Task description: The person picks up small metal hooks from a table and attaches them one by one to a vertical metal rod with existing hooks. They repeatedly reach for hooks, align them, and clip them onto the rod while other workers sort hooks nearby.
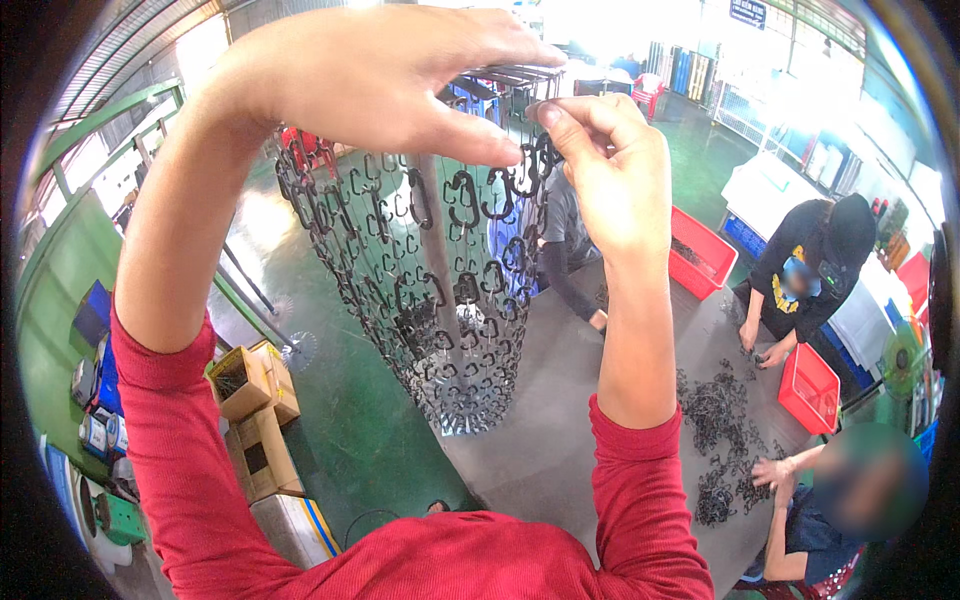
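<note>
Both my arms are raised to a tall hanging rack [437, 230] with many rows of black C-shaped hooks [463, 198] that narrows toward its lower end. My left hand [400, 85] is at the rack's upper edge, its fingers stretched out and its thumb apart, with nothing visible in it. Its palm and fingers cover part of the top rows. Just right of the left thumb, my right hand [605, 140] has thumb and forefinger pinched together beside the upper hooks. Whatever sits between those fingertips is too small to make out.
A grey table [560, 400] bears a pile of loose black hooks [715, 430]. Red bins [810, 388] stand along it. Two people [815, 270] handle pieces on the right; another, partly hidden, is behind the rack. Cardboard boxes [262, 455] stand on the green floor at left.
</note>
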`<state>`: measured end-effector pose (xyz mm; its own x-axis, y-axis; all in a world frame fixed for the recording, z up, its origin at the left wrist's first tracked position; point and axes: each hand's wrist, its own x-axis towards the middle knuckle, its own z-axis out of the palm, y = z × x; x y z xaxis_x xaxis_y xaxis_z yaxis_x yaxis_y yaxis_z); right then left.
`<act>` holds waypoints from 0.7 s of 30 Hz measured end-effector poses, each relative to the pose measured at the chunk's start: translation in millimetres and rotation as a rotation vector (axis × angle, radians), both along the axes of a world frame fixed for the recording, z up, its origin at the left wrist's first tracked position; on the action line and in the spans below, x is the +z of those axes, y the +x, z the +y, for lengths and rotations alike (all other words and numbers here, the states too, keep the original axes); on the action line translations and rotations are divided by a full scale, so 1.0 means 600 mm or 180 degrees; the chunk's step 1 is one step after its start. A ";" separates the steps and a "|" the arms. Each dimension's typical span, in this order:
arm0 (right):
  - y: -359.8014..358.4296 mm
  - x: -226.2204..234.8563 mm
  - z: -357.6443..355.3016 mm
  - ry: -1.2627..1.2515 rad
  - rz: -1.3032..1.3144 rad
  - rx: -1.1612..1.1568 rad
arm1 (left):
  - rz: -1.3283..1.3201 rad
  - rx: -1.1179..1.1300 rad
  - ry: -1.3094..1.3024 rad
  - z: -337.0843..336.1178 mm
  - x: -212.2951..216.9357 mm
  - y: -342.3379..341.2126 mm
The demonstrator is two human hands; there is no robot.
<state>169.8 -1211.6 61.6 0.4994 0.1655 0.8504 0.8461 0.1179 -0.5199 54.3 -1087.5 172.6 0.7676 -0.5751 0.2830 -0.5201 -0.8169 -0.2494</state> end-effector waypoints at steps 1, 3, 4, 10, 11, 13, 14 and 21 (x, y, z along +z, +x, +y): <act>-0.001 0.001 -0.001 -0.0023 0.0099 0.0094 | 0.0177 -0.0155 -0.0227 0.006 0.002 0.000; 0.002 0.002 -0.005 -0.0076 0.0261 0.0295 | 0.0367 -0.0250 -0.0426 0.009 0.004 0.001; 0.003 0.001 -0.007 -0.0109 0.0316 0.0415 | 0.0372 -0.0178 -0.0402 0.008 0.004 0.000; 0.004 0.002 -0.010 -0.0046 0.0529 0.0879 | 0.0051 -0.0077 -0.0382 0.007 -0.006 -0.002; 0.005 0.001 -0.009 -0.0027 0.0528 0.0935 | 0.0052 -0.0100 -0.0439 0.008 -0.007 -0.002; 0.005 0.000 -0.008 -0.0025 0.0522 0.0989 | 0.0011 -0.0033 -0.0301 0.009 -0.006 -0.003; 0.007 0.000 -0.009 -0.0023 0.0525 0.1000 | -0.0004 -0.0014 -0.0233 0.008 -0.006 -0.002; 0.024 -0.009 -0.003 0.0655 0.1321 0.2268 | -0.0084 -0.0052 -0.0051 0.003 -0.008 0.000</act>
<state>184.5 -1213.5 56.5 0.6126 0.4210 0.6690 0.2793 0.6765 -0.6814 54.4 -1085.6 168.1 0.7503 -0.5826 0.3124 -0.5267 -0.8124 -0.2501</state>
